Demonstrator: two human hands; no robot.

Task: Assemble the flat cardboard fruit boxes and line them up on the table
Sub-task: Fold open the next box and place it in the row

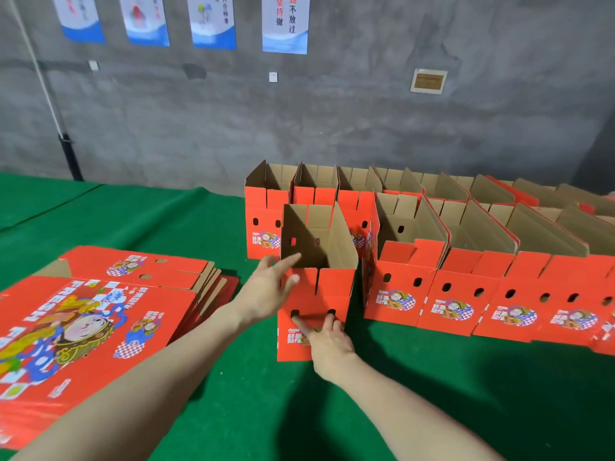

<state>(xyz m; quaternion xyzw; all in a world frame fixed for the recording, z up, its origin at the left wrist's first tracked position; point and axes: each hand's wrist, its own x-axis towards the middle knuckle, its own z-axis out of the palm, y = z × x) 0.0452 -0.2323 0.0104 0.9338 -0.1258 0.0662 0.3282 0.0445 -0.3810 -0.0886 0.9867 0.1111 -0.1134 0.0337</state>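
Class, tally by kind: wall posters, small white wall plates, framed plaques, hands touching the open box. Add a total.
Posters: 4
White wall plates: 2
Framed plaque: 1
Hands on the box: 2 (left hand, right hand)
Total: 9

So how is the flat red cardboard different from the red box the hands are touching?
The flat red cardboard lies flat in a stack; the red cardboard box stands upright, open-topped. Nobody touches the stack; the left hand and right hand touch the box. Both are red with cartoon print.
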